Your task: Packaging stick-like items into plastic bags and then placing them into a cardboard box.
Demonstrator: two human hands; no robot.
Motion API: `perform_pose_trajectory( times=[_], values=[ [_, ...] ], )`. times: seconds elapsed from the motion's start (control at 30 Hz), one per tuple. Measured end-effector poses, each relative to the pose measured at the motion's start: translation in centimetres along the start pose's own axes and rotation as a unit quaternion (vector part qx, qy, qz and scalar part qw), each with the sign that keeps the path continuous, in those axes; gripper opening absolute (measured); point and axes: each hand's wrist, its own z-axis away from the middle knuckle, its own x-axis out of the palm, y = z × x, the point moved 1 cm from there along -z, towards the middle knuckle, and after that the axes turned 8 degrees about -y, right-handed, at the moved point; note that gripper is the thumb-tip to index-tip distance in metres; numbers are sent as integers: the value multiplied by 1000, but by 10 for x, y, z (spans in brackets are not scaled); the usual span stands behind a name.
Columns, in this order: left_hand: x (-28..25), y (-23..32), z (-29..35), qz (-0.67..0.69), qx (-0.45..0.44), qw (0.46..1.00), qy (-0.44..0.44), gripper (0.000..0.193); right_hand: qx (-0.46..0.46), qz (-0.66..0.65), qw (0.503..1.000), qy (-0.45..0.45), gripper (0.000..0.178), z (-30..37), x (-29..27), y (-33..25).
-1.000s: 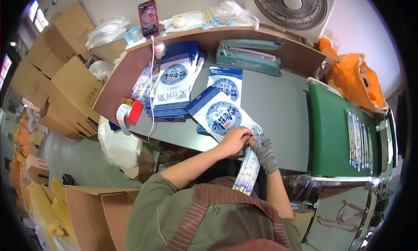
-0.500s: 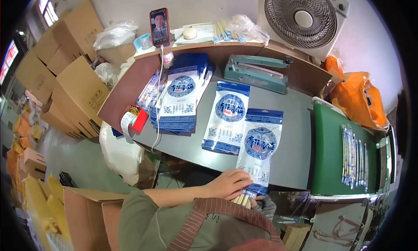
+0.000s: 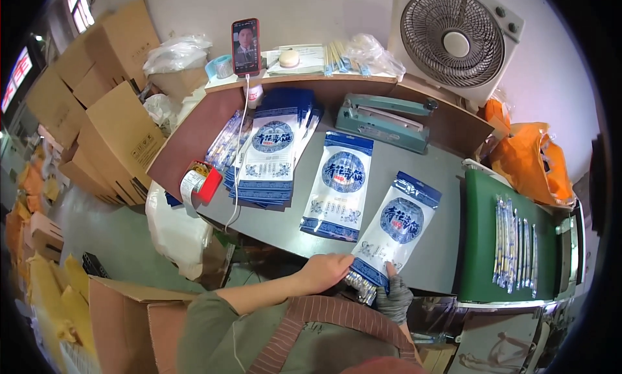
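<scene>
A blue-and-white plastic pouch (image 3: 400, 222) lies slanted at the table's front edge, its near end between my hands. My bare left hand (image 3: 324, 272) is closed on the near left corner. My right hand (image 3: 394, 299), in a grey glove with the fingertips bare, grips the near right side, its thumb on top. A bunch of thin wrapped chopsticks (image 3: 360, 287) shows at the pouch's near end, between the hands; how far it reaches inside is hidden. A second pouch (image 3: 342, 179) of the same kind lies flat to the left.
A stack of pouches (image 3: 271, 147) lies at the left, with a red tape dispenser (image 3: 206, 181) beside it. A green bag sealer (image 3: 382, 122) stands at the back. More wrapped sticks (image 3: 515, 244) lie on a green surface (image 3: 476, 231) at right. A cardboard box (image 3: 129, 322) stands at left.
The pouch in my hands has turned, its far end swinging right. My gloved hand has come out from below onto its near right side; my left hand has gone slightly left, its fingers now curled.
</scene>
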Motion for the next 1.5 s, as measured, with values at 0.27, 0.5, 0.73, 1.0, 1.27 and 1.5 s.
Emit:
perform_pose_trajectory(
  times=[0.27, 0.5, 0.73, 1.0, 1.27, 1.5],
  values=[
    [-208, 84, -104, 320, 112, 937, 84, 14, -49, -317, 935, 149, 25, -96, -213, -43],
    [-241, 36, -198, 253, -16, 960, -122, 28, -5, -276, 954, -118, 28, -212, -232, -9],
    [-299, 19, -174, 136, 32, 988, 68, 25, -129, -336, 932, 38, 25, -252, -213, -60],
    [-130, -85, -57, -72, -46, 996, -5, 27, -50, -296, 950, -88, 27, -172, 2, -45],
    [-74, -95, -19, -287, 126, 947, 71, 36, -104, -225, 959, -138, 39, -132, 18, -52],
    [-143, -60, -65, -183, 174, 964, 79, 24, 300, -836, 384, -253, 79, -130, 16, -37]
  ],
)
